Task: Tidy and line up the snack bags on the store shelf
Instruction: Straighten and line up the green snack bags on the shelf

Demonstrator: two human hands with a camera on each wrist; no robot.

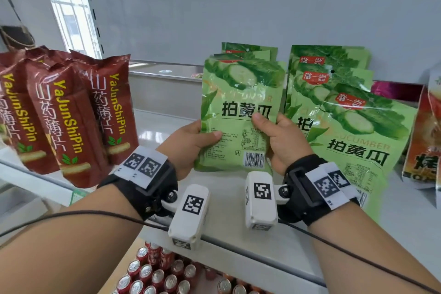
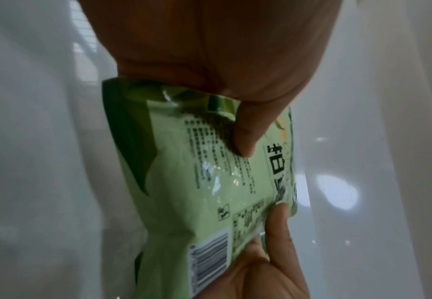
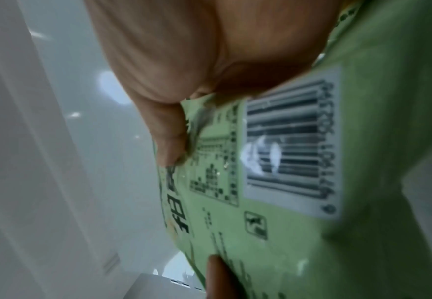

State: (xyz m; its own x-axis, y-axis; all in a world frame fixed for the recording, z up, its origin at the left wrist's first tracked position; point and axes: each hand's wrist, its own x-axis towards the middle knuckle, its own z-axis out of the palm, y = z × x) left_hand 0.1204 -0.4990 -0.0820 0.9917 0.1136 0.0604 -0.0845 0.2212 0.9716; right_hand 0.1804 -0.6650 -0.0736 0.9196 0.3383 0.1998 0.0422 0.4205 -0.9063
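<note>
A stack of green cucumber snack bags (image 1: 241, 112) stands upright on the white shelf (image 1: 238, 229), held between both hands. My left hand (image 1: 191, 141) grips the stack's left edge with the thumb across the front. My right hand (image 1: 276, 136) grips its right edge, thumb on the printed characters. The left wrist view shows the front bag (image 2: 204, 182) with my left thumb pressed on the text. In the right wrist view the bag's barcode (image 3: 291, 145) fills the picture beside my right thumb. More green bags (image 1: 353, 126) lean in a loose fan to the right.
Dark red snack bags (image 1: 69, 114) lean at the shelf's left. Orange-red bags (image 1: 424, 141) stand at the far right. Red drink cans (image 1: 155, 274) fill the level below the shelf edge. A grey back panel (image 1: 238, 7) closes the shelf behind.
</note>
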